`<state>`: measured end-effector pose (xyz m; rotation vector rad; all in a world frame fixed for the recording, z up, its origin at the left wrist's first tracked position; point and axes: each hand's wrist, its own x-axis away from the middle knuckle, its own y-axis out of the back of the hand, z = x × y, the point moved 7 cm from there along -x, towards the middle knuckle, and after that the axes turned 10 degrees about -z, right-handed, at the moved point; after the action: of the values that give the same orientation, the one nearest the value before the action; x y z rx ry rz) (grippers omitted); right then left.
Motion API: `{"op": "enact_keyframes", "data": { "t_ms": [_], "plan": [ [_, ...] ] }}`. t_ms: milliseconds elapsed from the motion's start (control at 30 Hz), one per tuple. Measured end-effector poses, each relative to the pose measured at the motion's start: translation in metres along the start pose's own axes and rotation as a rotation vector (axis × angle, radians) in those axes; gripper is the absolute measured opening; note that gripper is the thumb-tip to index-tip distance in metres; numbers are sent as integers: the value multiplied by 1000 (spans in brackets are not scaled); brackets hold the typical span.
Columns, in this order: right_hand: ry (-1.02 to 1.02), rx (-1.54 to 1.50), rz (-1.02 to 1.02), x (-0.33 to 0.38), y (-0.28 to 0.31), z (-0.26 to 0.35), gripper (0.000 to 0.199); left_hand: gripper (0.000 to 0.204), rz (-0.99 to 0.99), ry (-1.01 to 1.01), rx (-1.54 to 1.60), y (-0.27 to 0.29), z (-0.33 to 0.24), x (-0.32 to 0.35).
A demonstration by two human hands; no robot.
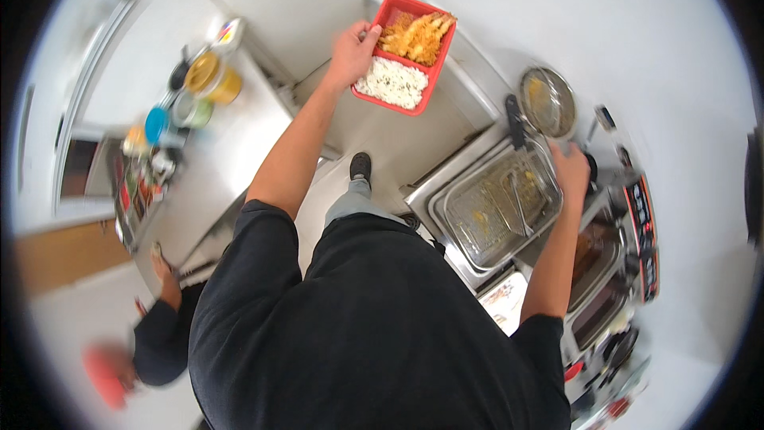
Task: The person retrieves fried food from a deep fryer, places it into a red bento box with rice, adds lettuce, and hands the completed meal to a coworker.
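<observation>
My left hand (354,56) is closed on the edge of a red two-compartment meal tray (432,92), held out ahead of me. Breaded fried pieces (416,37) fill its far compartment. White rice (394,82) with dark specks sits in the near one. On the right, my right hand (570,169) reaches down beside a metal draining tray (509,215) with crumbs on its rack; its fingers are blurred and partly hidden, so any grip is unclear. Metal tongs (519,205) lie on that rack. Just beyond the hand is a round metal strainer (549,103), with a black handle (515,121) nearby.
Deep fryers (601,259) with a control panel (641,227) line the right wall. A steel counter (231,139) on the left holds a yellow-lidded tub (213,78) and several containers. Another person (163,334) stands at its near end. Pans (621,346) lie at lower right.
</observation>
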<state>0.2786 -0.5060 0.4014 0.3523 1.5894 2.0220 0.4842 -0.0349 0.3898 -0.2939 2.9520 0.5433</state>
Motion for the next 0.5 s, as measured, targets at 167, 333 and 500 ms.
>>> {"op": "enact_keyframes", "data": {
  "t_ms": [167, 333, 500],
  "plan": [
    [249, -787, -316, 54, 48, 89, 28, 31, -184, 119, -82, 128, 109, 77],
    [341, -993, 126, 132, -42, 185, 20, 31, -368, 308, -101, 246, 243, 153],
    [370, -1015, 591, 220, -138, 278, 21, 30, -330, 502, -197, 347, 336, 180]
  ]
}}
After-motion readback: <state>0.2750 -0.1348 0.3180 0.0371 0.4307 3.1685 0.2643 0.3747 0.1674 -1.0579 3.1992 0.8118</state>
